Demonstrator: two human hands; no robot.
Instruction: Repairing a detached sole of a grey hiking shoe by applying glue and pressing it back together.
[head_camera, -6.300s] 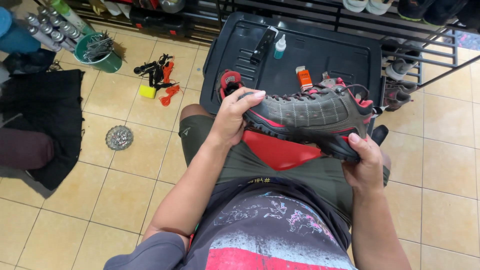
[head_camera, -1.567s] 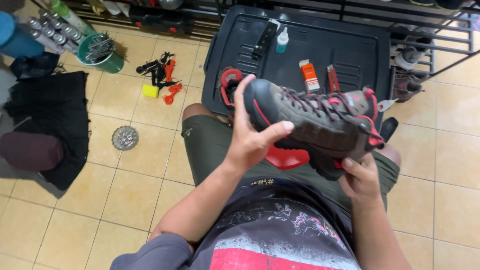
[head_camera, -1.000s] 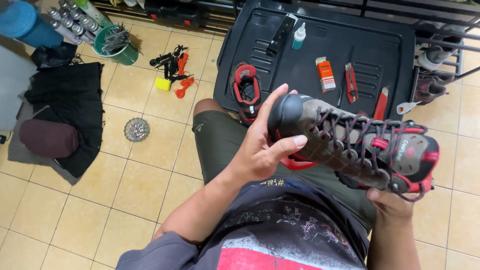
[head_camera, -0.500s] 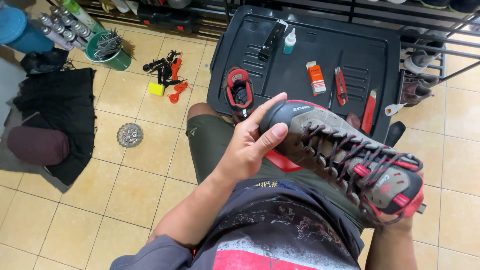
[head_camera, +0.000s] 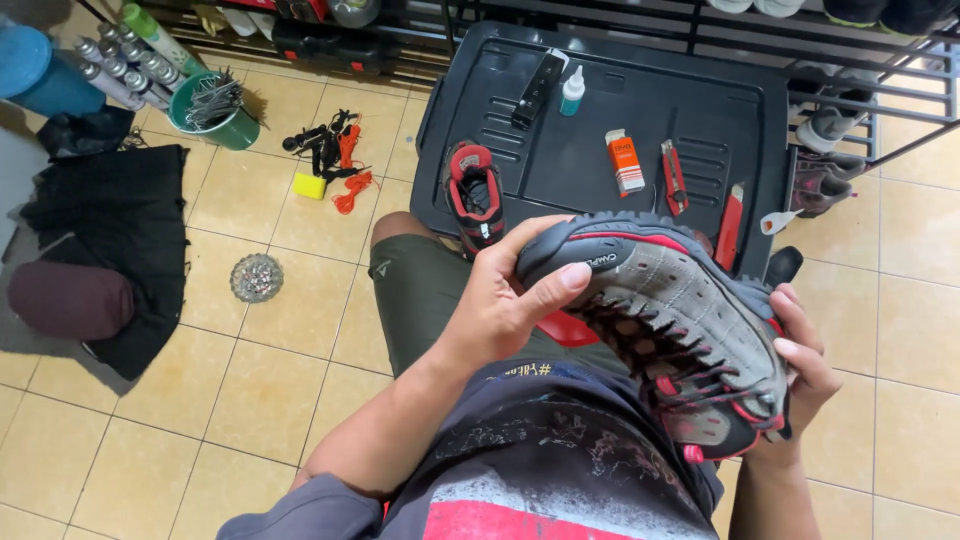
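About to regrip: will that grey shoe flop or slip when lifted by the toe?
Probably stiff: the shoe holds its shape between the left hand and right hand. The rubbery toe likely grips. Loose laces may dangle.

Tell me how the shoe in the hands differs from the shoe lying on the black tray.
The held shoe is gripped off the floor, left hand at its toe, right hand at its heel; the tray shoe lies untouched on the black tray. The held shoe shows its grey side and laces; the tray shoe shows its opening from above. Both share grey, black and red colouring.
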